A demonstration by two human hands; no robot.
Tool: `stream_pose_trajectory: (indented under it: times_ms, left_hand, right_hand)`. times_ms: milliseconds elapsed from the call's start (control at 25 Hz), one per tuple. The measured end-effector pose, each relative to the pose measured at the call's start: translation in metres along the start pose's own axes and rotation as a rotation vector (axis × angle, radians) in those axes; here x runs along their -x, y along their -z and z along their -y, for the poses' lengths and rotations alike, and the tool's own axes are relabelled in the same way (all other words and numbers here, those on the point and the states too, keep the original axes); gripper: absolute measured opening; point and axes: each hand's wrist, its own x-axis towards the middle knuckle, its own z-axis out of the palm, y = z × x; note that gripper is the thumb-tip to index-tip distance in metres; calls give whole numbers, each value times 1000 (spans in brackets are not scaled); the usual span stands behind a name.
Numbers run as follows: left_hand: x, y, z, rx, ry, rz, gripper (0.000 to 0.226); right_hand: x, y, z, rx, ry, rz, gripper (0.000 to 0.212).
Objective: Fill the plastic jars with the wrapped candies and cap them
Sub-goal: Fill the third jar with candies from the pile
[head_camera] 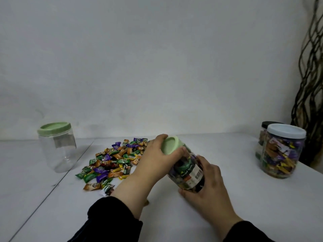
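White tabletop [174, 215] runs up to a plain pale wall [139, 58], with a thin seam crossing the surface diagonally on the left. Near the middle, a clear plastic jar packed with wrapped candies [187, 172] is tilted, its top leaning toward the far left. The left hand [157, 159] grips the pale green round lid [170, 145] on that jar, fingers and thumb curled round the lid's rim. The right hand [204, 186] holds the jar's lower body, fingers wrapped round the side where a white label with a barcode shows. Both forearms wear dark sleeves [115, 220].

Just left of the held jar, a loose pile of wrapped candies [113, 163] in green, purple, orange and yellow wrappers lies spread on the table, reaching from near the left forearm toward the far edge. Well apart on the far left stands an upright empty clear plastic jar with a pale green lid [56, 147] on top.

On the far right, two more candy-filled jars stand upright and close together: the nearer clear jar with a white lid [281, 152], and behind it a clear jar with a black lid [264, 135], mostly hidden. Dark twisted decorative branches [309, 84] rise along the right edge against the wall.
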Motion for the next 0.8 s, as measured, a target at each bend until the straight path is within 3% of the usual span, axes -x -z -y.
stream_pose_trajectory:
  times_ms: [240, 320, 400, 560, 680, 800]
  left_hand:
    - [-10, 12, 10, 93, 461, 91, 84]
    - [-12, 18, 10, 156, 455, 98, 83]
    - [-9, 20, 9, 190, 310, 66, 72]
    - [-6, 25, 6, 262, 70, 121, 63]
    - [-7, 38, 8, 343, 48, 234, 49]
    - [-4, 44, 7, 479, 46, 283, 46]
  right_hand:
    - [-14, -9, 1, 380, 237, -134, 107]
    - [-14, -8, 8, 407, 273, -148, 105]
    - [-13, -2, 18, 323, 193, -72, 102]
    - [-9, 23, 29, -363, -184, 270, 107]
    - [-15, 27, 27, -876, -362, 436, 103]
    - [-18, 23, 29, -1208, -546, 553, 107]
